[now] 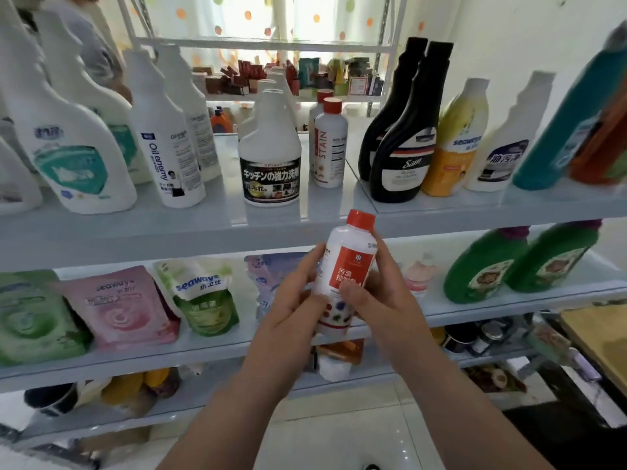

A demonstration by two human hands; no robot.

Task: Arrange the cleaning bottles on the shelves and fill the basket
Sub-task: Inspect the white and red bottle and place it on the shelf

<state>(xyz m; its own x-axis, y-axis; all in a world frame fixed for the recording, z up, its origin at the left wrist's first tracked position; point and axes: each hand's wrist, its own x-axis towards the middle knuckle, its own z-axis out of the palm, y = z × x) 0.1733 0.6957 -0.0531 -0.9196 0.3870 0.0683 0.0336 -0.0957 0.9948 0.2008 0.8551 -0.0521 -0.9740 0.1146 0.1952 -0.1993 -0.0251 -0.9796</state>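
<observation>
Across a glossy pale blue shelf unit point(190, 228), daylight is being let through a dotted white curtain point(251, 15); shiny white floor tiles point(339, 435) are being shown below. Before the middle shelf, a small white plastic bottle with a red cap and red label point(349, 266) is being gripped by both hands, the left hand point(288, 310) and right hand point(383, 300) curled round its sides. Tall white capless bottles point(74, 154), a black-labelled white jug point(269, 154) and two black bottles point(403, 144) are being carried above; a pale purple pouch point(268, 266) is being partly covered by the left hand.
</observation>
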